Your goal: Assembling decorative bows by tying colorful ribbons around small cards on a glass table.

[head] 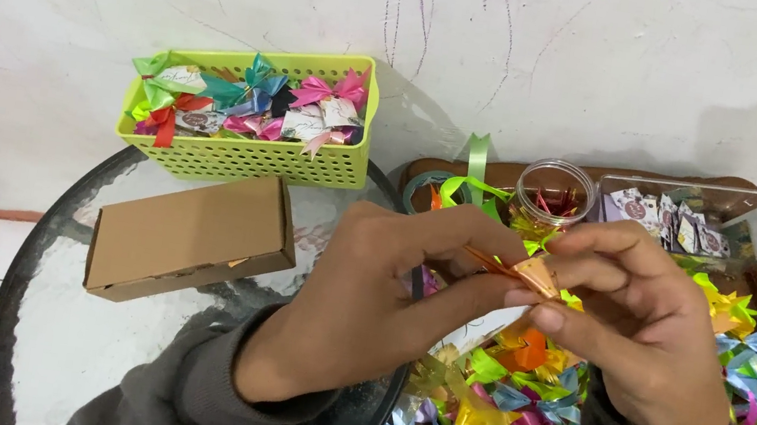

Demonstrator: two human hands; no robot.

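Observation:
My left hand [368, 290] and my right hand [648, 329] meet in the middle of the view, both pinching a small orange ribbon piece [528, 273] between thumbs and fingertips. The ribbon is folded to a point at the right hand's thumb. Beneath the hands lies a heap of colourful ribbon bows [509, 408], green, yellow, blue and pink. Grey sleeves cover both wrists.
A lime green basket [248, 160] holding finished bows with small cards stands at the back left on a round glass table [57, 325]. A brown cardboard box [188, 235] lies before it. A clear round jar [554, 193] and a clear plastic tray [694, 217] sit behind the hands.

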